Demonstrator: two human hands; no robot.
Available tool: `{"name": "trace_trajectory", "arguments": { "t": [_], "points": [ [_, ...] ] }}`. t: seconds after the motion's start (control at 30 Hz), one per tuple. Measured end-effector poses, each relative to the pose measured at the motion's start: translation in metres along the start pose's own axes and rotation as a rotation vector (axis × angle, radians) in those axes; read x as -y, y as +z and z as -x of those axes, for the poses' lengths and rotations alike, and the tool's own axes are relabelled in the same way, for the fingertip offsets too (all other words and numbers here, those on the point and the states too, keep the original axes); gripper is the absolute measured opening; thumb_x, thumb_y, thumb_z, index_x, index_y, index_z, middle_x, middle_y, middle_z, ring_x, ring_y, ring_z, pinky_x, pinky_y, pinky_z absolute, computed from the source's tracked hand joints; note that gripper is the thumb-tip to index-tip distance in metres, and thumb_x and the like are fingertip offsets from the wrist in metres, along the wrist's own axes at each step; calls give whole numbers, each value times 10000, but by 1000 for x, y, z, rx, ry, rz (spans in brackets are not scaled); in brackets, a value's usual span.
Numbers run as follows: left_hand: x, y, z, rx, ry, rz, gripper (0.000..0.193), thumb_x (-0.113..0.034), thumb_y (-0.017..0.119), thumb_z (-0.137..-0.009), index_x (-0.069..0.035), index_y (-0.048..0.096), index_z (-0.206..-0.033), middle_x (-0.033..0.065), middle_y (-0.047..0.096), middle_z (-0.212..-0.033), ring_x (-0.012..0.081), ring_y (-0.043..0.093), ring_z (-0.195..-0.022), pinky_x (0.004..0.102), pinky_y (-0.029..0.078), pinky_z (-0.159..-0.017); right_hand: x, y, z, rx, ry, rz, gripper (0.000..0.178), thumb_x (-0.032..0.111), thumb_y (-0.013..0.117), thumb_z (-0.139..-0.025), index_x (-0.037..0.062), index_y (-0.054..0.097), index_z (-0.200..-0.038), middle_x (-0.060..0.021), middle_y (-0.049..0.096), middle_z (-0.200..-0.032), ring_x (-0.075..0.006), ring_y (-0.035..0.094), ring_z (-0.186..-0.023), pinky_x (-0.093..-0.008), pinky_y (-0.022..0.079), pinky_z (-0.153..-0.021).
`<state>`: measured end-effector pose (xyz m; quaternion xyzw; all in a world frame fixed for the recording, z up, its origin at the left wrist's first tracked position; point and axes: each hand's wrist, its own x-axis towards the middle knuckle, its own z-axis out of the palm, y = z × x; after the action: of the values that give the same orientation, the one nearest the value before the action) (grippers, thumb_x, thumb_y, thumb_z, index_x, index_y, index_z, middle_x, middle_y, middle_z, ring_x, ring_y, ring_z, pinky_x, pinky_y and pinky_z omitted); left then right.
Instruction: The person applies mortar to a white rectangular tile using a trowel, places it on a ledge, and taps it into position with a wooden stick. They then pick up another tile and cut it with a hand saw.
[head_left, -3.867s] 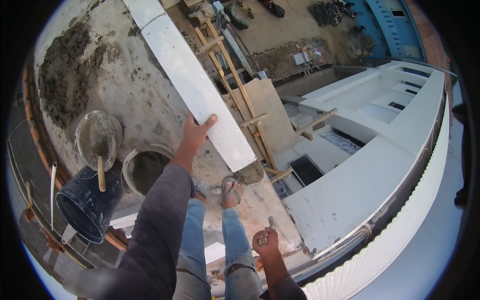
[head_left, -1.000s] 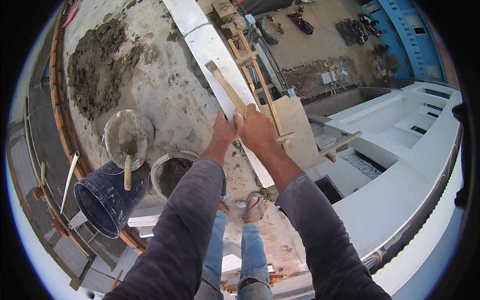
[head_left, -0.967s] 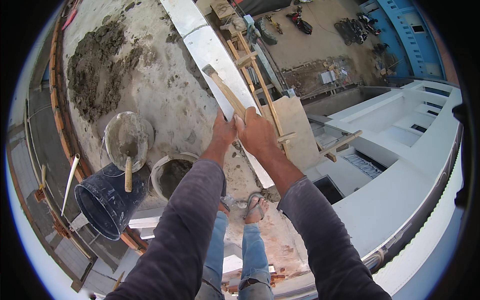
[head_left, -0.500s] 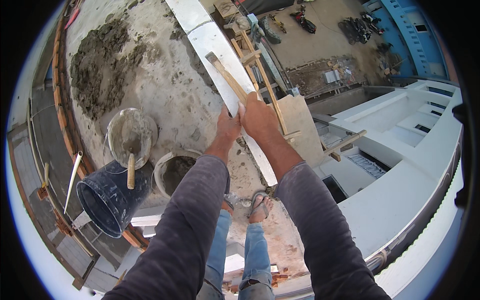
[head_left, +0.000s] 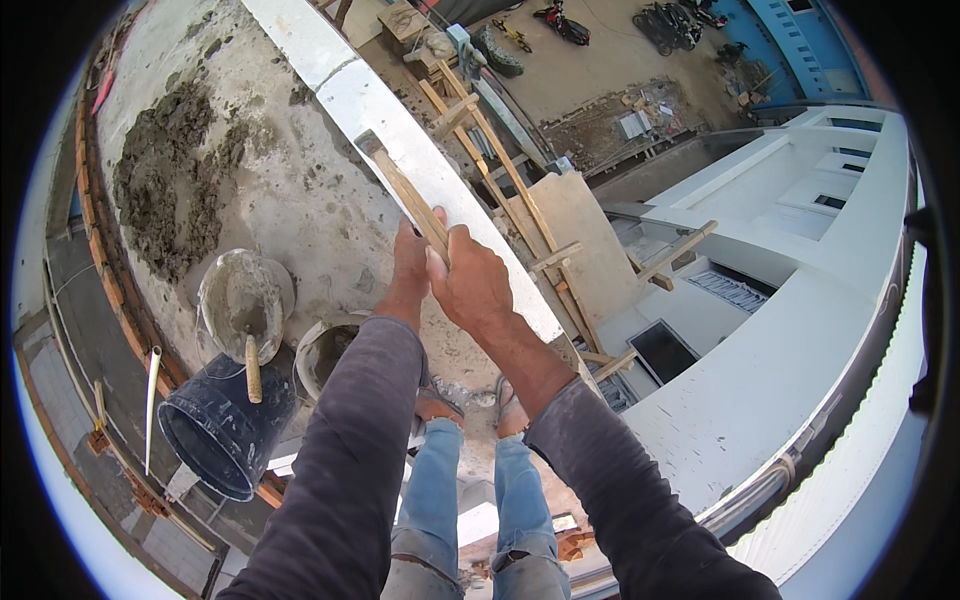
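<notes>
A wooden-handled tool (head_left: 408, 192) with a short dark head at its far end extends over a row of white blocks (head_left: 395, 125). My right hand (head_left: 472, 280) is closed around the near part of its handle. Close against it on the left, my left hand (head_left: 405, 268) also seems closed at the handle, a fingertip showing on the far side; its other fingers are mostly hidden. Both hands are over the left edge of the blocks. The tool's head appears above or against the white surface; I cannot tell whether it touches.
At the left stand a mortar-smeared bucket (head_left: 275, 290) with a wooden-handled trowel (head_left: 253, 370), a tipped black bucket (head_left: 225, 420) and another bucket (head_left: 315, 350). Wet mortar (head_left: 170, 180) lies beyond. Right of the blocks are a wooden ladder (head_left: 500, 175) and a drop to a yard (head_left: 590, 80).
The whole view has shifted and turned. Both hands and the tool now sit farther left over the blocks' left edge, with the grip unchanged.
</notes>
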<state>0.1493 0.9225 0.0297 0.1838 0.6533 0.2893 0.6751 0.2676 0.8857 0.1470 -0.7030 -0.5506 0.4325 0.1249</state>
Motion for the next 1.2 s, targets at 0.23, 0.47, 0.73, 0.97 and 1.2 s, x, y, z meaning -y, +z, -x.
{"name": "trace_trajectory", "arguments": {
  "t": [0.23,0.47,0.73,0.97,1.2],
  "points": [
    [-31,15,33,-212,602,-1546,1346,-680,824,-813,41,82,-1673,294,127,-1728,448,133,-1612,570,204,-1292,-128,39,256,-141,276,-350,259,191,733,-833,16,581,-950,-279,672,-802,-481,696,-741,-539,559,-681],
    [-40,27,40,-41,510,-1796,1555,-810,832,-677,74,22,-1667,330,36,-1736,477,14,-1629,624,168,-1287,-167,37,263,-244,33,-318,242,179,744,-843,32,601,-971,-272,678,-837,-476,696,-775,-516,574,-671],
    [-42,29,40,-43,495,-1832,1557,-780,858,-667,91,34,-1659,349,34,-1728,493,34,-1624,635,235,-1261,-177,44,244,-37,461,-247,242,180,786,-818,48,640,-959,-290,693,-941,-498,691,-947,-562,559,-873],
    [-43,32,41,-40,512,-1813,1550,-762,877,-658,89,52,-1657,345,37,-1730,499,42,-1622,665,264,-1237,-170,43,219,-247,220,-119,217,165,750,-824,50,644,-975,-212,687,-749,-462,696,-720,-514,567,-651],
    [-45,34,45,-29,467,-1816,1550,-778,858,-677,85,25,-1659,353,26,-1725,518,42,-1614,668,256,-1236,-173,42,203,-17,379,-86,358,258,790,-833,78,675,-1120,-230,740,-954,-461,717,-926,-553,581,-842]
  ]
}}
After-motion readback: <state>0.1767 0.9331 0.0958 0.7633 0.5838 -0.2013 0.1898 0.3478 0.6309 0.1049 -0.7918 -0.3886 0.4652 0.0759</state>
